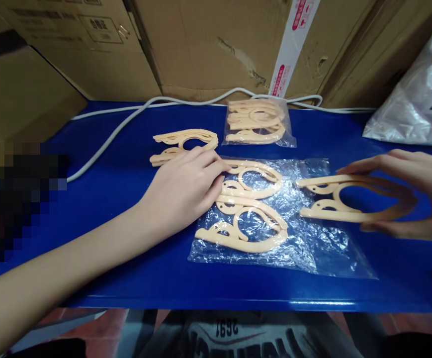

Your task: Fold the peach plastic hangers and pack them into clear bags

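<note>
Blue and glossy, the bench (133,268) spans the view, backed by cardboard boxes (208,44); its slick top could let light plastic slide if nudged. A pale sack (417,89) slumps at the far right. White cable (126,119) loops across the rear and left, where a wide sweep of the left arm might drag it.

Clear film forms the flat bag (327,253) in the middle, with two folded peach hangers (253,244) apparently inside, side by side. Film so limp could cling together, or tear under a hard tip. Just behind sits a wrapped bundle (256,122), near enough to be knocked.

The person's left hand (188,186) lies over the bag's left end; whether it pinches or merely presses cannot be told, and a weak press might let the bag skid. Its fingers could also shift the loose hangers (189,134) partly hidden beyond it.

The right hand (424,171) grasps one held hanger (350,217) by its curved end. The free tips point left over the bag's right part; with the grip so far back, they could dip and snag the film.
</note>
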The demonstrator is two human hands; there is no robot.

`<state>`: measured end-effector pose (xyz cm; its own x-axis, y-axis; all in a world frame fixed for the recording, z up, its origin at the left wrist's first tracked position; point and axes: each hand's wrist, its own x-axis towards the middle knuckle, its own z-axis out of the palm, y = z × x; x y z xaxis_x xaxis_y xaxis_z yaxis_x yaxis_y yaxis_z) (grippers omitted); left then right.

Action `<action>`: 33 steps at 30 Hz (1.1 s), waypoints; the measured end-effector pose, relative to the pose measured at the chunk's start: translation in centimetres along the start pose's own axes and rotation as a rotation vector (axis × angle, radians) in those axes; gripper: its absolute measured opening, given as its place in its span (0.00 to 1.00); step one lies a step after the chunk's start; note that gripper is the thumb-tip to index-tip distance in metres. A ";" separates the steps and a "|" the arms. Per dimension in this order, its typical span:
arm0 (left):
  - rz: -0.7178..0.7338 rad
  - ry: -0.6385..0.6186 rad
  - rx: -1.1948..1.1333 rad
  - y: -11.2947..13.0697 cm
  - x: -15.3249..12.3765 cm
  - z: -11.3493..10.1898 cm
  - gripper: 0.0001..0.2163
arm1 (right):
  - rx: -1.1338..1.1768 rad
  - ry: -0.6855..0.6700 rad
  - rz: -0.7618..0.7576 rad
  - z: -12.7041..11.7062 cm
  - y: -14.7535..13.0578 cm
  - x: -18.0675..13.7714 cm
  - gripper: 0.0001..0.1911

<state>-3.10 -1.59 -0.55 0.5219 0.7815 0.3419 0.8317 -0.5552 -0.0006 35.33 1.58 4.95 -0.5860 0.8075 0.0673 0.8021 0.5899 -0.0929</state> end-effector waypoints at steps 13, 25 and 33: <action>-0.028 -0.008 -0.003 -0.1 -0.1 0.0 0.14 | 0.015 0.059 -0.123 -0.4 -2.0 1.1 0.27; -0.041 -0.033 -0.038 0.1 -0.2 -0.2 0.15 | 0.104 -0.026 -0.194 2.8 -4.9 2.8 0.36; -0.151 -0.066 0.146 0.1 -0.1 -0.7 0.16 | -0.002 0.010 -0.264 3.0 -3.9 2.6 0.45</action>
<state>-3.22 -1.88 0.11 0.3968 0.8722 0.2859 0.9174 -0.3874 -0.0914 30.30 1.36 2.56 -0.7741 0.6253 0.0984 0.6216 0.7803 -0.0691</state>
